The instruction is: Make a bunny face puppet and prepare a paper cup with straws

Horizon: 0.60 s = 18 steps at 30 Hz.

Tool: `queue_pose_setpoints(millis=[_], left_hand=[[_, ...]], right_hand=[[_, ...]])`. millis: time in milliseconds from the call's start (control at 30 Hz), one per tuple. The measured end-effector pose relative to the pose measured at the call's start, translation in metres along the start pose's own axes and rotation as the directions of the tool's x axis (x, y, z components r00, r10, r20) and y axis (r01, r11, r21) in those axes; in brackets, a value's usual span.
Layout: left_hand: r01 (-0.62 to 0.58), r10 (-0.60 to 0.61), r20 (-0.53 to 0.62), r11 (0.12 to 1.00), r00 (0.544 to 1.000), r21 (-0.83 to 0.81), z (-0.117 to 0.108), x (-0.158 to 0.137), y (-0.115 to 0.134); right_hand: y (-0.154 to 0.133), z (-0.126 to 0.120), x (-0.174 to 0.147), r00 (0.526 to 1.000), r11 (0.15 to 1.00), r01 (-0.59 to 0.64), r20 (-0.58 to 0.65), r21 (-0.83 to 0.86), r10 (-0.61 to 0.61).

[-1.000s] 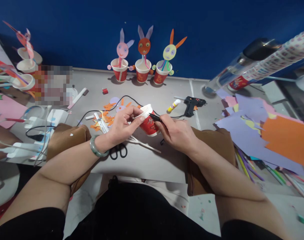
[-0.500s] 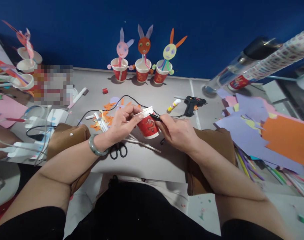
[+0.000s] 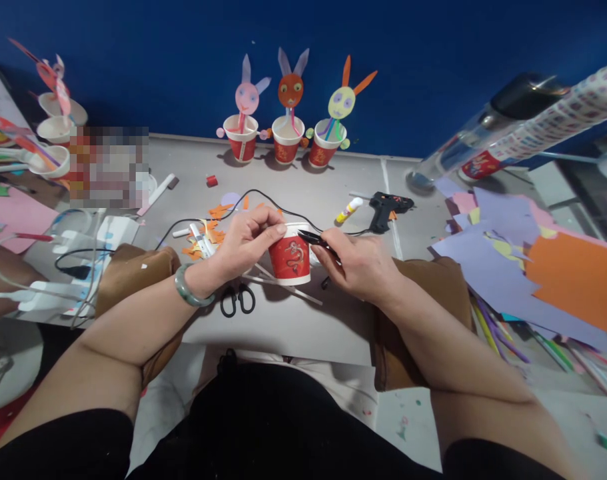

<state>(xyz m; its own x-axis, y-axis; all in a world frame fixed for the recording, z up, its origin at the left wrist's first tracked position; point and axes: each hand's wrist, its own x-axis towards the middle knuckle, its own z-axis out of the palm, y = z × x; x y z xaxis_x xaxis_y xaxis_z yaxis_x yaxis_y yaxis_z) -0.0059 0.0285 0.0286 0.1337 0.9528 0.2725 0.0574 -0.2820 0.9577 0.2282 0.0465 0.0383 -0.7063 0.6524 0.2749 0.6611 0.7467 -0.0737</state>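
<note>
My left hand pinches the rim of a red paper cup between thumb and fingers. The cup has a white rim and a pale dragon-like print, and it is held nearly upright above the table. Closed around a slim black pointed tool, my right hand brings its tip to the cup's upper side near the rim. Whether that tool is a pen or a knife I cannot tell. Below the cup lie white sticks and black-handled scissors.
Three paper-cup rabbits, a pink one, an orange-faced one and a yellow one, stand against the blue wall. A black glue gun and a glue stick lie right. Coloured paper covers the far right; a power strip lies left.
The cup has turned from tilted to nearly upright, and its base has swung left. My right hand and the black tool have shifted only slightly.
</note>
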Motion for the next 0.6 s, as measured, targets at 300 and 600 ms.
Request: queue_pose_setpoints(millis=[300,600], left_hand=[[0.093,-0.089,0.114,0.995,0.989,-0.023,-0.0027,0.0004,0.0055],[0.077,-0.071,0.141,0.996,0.987,-0.037,-0.003,0.0016,0.0082]], right_hand=[[0.0005,-0.006,0.0012,0.996,0.999,0.02,0.086,0.05,-0.025],[-0.0003,-0.0055,0.0006,0.996,0.998,0.018,0.081,0.056,-0.022]])
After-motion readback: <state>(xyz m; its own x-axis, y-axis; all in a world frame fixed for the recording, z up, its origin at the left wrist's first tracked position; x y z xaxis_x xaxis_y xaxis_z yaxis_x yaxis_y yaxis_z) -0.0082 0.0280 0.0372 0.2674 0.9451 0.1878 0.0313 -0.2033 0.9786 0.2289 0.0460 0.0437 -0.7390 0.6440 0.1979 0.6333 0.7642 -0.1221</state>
